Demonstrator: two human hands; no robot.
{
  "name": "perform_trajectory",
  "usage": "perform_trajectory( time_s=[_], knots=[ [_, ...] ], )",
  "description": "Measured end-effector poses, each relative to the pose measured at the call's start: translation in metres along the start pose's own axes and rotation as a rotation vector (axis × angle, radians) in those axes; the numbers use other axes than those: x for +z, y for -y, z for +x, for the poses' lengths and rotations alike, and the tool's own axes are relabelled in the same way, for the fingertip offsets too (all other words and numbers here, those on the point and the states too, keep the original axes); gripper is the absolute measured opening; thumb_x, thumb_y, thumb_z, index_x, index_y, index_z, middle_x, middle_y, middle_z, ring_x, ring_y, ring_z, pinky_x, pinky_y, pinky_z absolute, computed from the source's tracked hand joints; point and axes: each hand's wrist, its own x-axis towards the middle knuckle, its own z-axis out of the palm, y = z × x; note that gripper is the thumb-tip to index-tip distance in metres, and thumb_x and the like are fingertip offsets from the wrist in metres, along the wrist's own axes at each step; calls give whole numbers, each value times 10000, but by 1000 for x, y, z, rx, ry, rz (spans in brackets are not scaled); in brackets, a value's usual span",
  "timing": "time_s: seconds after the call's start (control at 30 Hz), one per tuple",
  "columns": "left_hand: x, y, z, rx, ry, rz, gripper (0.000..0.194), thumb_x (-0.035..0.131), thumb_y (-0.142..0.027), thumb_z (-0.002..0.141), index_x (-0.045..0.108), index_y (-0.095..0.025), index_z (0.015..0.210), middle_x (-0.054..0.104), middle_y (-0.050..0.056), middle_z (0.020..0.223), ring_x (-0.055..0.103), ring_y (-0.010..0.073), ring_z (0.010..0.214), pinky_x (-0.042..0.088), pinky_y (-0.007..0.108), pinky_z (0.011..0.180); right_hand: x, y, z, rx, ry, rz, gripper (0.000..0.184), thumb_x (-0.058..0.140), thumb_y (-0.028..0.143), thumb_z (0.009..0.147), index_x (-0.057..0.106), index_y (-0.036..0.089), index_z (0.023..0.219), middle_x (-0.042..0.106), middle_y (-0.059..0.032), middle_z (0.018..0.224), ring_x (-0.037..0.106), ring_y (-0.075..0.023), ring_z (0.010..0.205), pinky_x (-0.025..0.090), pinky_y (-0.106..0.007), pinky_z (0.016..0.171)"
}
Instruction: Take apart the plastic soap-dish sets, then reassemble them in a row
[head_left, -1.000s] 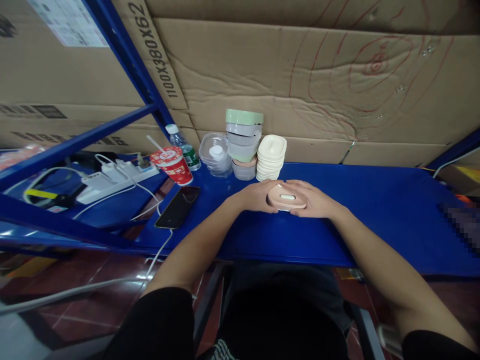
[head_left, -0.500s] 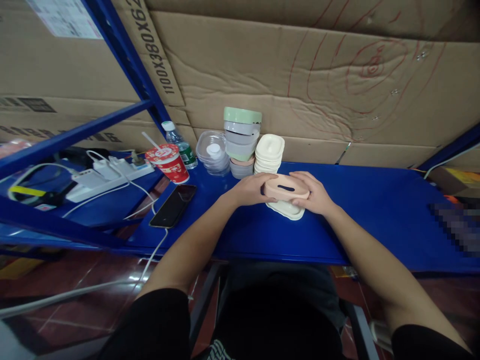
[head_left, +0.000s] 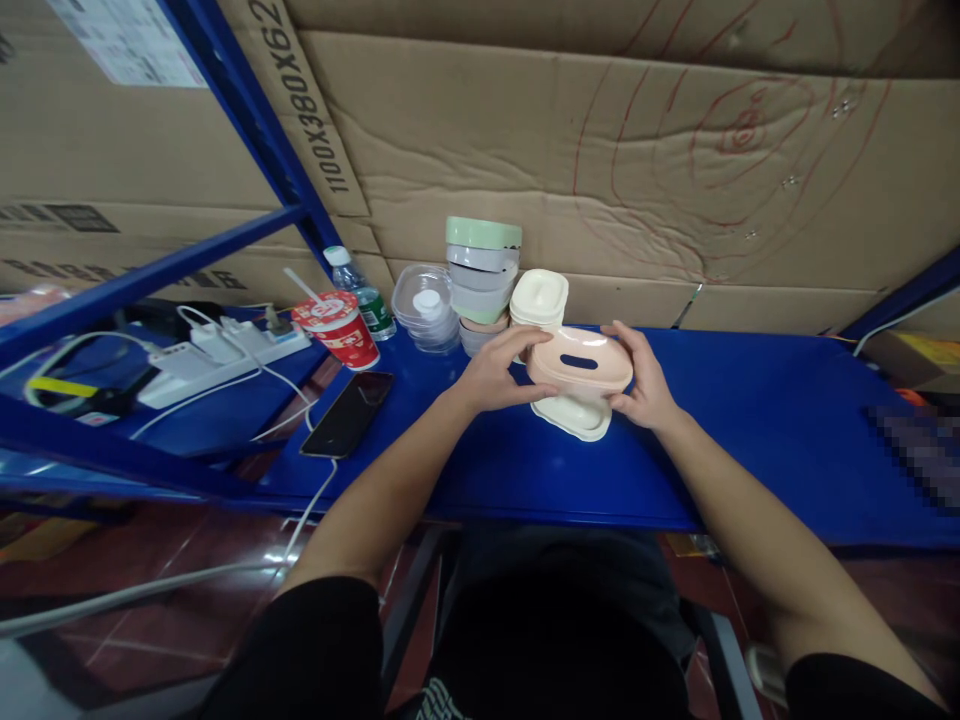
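Note:
A peach plastic box with rounded ends and a long slot (head_left: 592, 345) is held between my two hands above the blue tabletop. My left hand (head_left: 499, 372) grips its left end, thumb on the near side and fingers at the far edge. At the right end, my right hand (head_left: 643, 380) holds it with thumb and fingers spread along the side. Just below the box lies a cream plastic lid (head_left: 574, 418), partly covered by it. Behind my left hand stands a stack of cream lids (head_left: 538, 295).
Left of the cream stack are piled green and grey plastic boxes (head_left: 484, 260) and clear plastic containers (head_left: 426, 310). A red paper cup (head_left: 343, 335), a water bottle (head_left: 371, 305) and a phone (head_left: 347, 415) stand or lie farther left. Cardboard (head_left: 465, 130) backs the blue table (head_left: 750, 430).
The box has tilted so that its hollow inside shows more, and it has shifted slightly right. My right hand's fingers have spread and moved toward its right end.

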Motion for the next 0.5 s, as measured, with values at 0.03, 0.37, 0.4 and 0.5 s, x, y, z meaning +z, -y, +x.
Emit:
perform_trajectory(
  time_s=[0.03,0.37,0.4,0.5],
  knots=[
    [-2,2,-1,23,-49,54,762,757,-755,837,630,-237,1381,689,168,1379,673,332,1269,582,529,1056,0,-2,0,13,-3,-12,1262,461,1001,792,62,285,1752,460,-197,1624,481,-500,1469,439,-676,1211],
    [-51,13,16,-297,-795,476,935,776,-654,809,384,-239,1550,471,157,1536,418,382,1531,347,598,1269,3,-3,3,127,34,-62,1056,577,749,956,40,317,1757,490,-195,1625,643,-426,1308,555,-640,1108],
    [-61,13,26,-255,-855,484,899,750,-629,839,364,-233,1548,457,154,1546,422,352,1524,352,571,1272,3,-2,3,116,61,-58,1035,583,750,957,97,305,1756,514,-195,1604,652,-413,1298,561,-627,1105],
    [-83,21,60,-269,-830,459,808,764,-592,885,394,-281,1532,473,107,1541,426,295,1506,354,512,1277,2,-2,3,72,207,-58,1010,642,773,921,284,273,1722,583,-189,1546,634,-409,1338,532,-634,1134]
  ],
)
